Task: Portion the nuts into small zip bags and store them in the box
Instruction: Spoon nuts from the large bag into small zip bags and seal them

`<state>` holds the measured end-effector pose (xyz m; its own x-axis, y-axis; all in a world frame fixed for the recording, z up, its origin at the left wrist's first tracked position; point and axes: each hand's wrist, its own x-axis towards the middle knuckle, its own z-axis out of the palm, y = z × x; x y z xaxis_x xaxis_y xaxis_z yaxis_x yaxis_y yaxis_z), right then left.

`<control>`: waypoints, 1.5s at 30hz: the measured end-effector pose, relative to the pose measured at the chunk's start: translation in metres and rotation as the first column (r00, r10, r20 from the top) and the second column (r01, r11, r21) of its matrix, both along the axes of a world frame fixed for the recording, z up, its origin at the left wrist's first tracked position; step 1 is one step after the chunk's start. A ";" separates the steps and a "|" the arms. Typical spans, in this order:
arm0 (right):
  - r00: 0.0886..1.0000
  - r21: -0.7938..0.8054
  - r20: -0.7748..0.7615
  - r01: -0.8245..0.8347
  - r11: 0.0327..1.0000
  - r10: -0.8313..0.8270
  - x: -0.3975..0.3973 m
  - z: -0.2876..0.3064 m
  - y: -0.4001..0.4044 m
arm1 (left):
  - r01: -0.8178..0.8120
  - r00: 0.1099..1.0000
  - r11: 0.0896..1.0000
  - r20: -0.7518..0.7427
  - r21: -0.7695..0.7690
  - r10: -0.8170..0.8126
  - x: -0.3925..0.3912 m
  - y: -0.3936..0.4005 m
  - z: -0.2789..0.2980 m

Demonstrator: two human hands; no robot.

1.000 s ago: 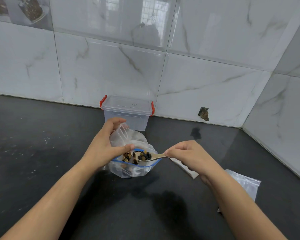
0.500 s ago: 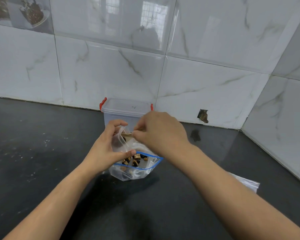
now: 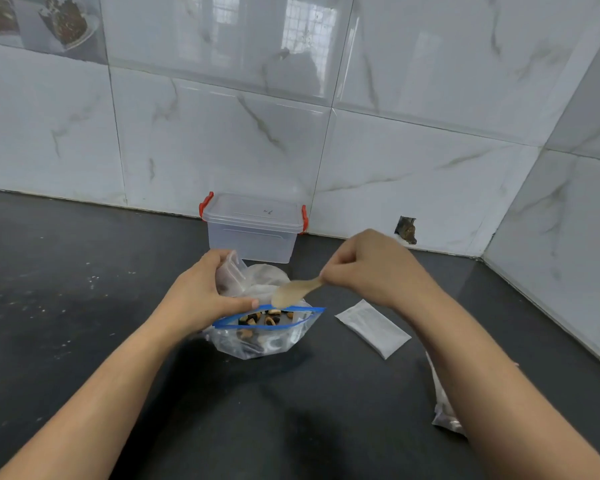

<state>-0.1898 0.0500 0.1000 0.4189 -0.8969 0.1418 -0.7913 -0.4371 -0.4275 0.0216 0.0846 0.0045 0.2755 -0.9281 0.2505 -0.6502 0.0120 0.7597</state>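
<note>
Left hand (image 3: 201, 299) pinching small zip bag (image 3: 234, 271) open just behind big nut bag (image 3: 264, 332); right hand (image 3: 368, 265) gripping wooden spoon (image 3: 293, 292) above its blue rim. Flat sachet (image 3: 373, 327) right of that bag, bare dark surface (image 3: 66, 289) left. Lidded box (image 3: 253, 228) beyond, against the wall.

From my feed, both forearms come in bare — no sleeves, no watch, no rings, no gloves. My left hand (image 3: 201, 299) and right hand (image 3: 368, 265) show short, unpainted nails — the right slightly blurred.
</note>
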 end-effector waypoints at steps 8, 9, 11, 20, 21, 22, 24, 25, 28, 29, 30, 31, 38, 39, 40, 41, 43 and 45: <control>0.949 -0.472 -0.315 -0.160 0.867 0.003 0.034 -0.071 0.018 | 0.047 0.997 0.913 -0.075 0.404 -0.018 0.016 0.003 -0.004; 0.938 -0.487 -0.346 -0.183 0.854 0.004 0.037 -0.073 0.021 | 0.056 0.997 0.900 -0.078 0.432 -0.024 0.016 0.003 -0.005; 0.950 -0.505 -0.311 -0.149 0.850 -0.018 0.039 -0.077 0.020 | 0.045 0.998 0.894 -0.066 0.446 -0.018 0.014 0.003 -0.005; 0.949 -0.512 -0.309 -0.115 0.851 -0.058 0.032 -0.100 0.005 | 0.027 0.986 0.952 -0.166 0.305 0.025 0.006 -0.003 -0.012; 0.949 -0.517 -0.303 -0.092 0.851 -0.082 0.031 -0.103 0.003 | 0.038 0.980 0.956 -0.196 0.290 0.021 0.005 -0.004 -0.012; 0.958 -0.548 -0.275 -0.089 0.832 -0.078 0.030 -0.107 -0.001 | 0.050 0.973 0.960 -0.230 0.274 0.015 0.004 -0.004 -0.013; 0.970 -0.428 -0.239 -0.073 0.901 -0.035 0.029 -0.105 -0.002 | 0.066 0.956 0.971 -0.293 0.229 0.004 0.001 -0.004 -0.013; 0.980 -0.366 -0.199 -0.060 0.929 -0.015 0.028 -0.104 -0.001 | 0.069 0.945 0.976 -0.326 0.206 0.002 0.000 -0.004 -0.012; 0.996 -0.247 -0.091 -0.017 0.969 -0.006 0.029 -0.102 0.003 | 0.069 0.896 0.985 -0.444 0.158 0.009 -0.002 -0.003 -0.010; 0.998 -0.194 -0.067 -0.005 0.981 -0.008 0.029 -0.102 0.004 | 0.074 0.883 0.986 -0.469 0.151 0.006 -0.002 -0.002 -0.009; 0.999 -0.139 -0.046 0.001 0.990 -0.008 0.030 -0.103 0.004 | 0.082 0.877 0.986 -0.480 0.143 -0.003 -0.002 -0.002 -0.009; 1.000 -0.084 -0.021 0.011 0.996 -0.013 0.029 -0.103 0.004 | 0.090 0.878 0.986 -0.479 0.138 -0.013 -0.002 -0.002 -0.009; 0.968 0.243 0.234 0.031 0.969 -0.089 0.025 -0.116 -0.008 | 0.106 0.883 0.990 -0.467 0.096 -0.049 -0.009 -0.001 -0.007; 0.953 0.285 0.280 0.033 0.958 -0.116 0.025 -0.118 -0.008 | 0.123 0.881 0.988 -0.468 0.092 -0.066 -0.011 0.000 -0.007; 0.939 0.315 0.315 0.035 0.948 -0.139 0.024 -0.121 -0.008 | 0.136 0.883 0.986 -0.462 0.091 -0.079 -0.012 -0.001 -0.008; 0.930 0.334 0.332 0.040 0.942 -0.157 0.025 -0.123 -0.007 | 0.143 0.888 0.985 -0.451 0.095 -0.086 -0.013 -0.001 -0.010; 0.934 0.328 0.317 0.056 0.943 -0.166 0.027 -0.125 -0.005 | 0.151 0.900 0.984 -0.425 0.096 -0.096 -0.014 -0.002 -0.011; 0.938 0.324 0.303 0.066 0.944 -0.170 0.027 -0.125 -0.004 | 0.151 0.904 0.984 -0.416 0.090 -0.101 -0.013 -0.003 -0.011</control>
<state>-0.1626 0.0464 -0.0255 0.2855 -0.9577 -0.0372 -0.6253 -0.1567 -0.7645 0.0081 0.0819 -0.0061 0.2089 -0.9775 0.0286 -0.2811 -0.0320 0.9591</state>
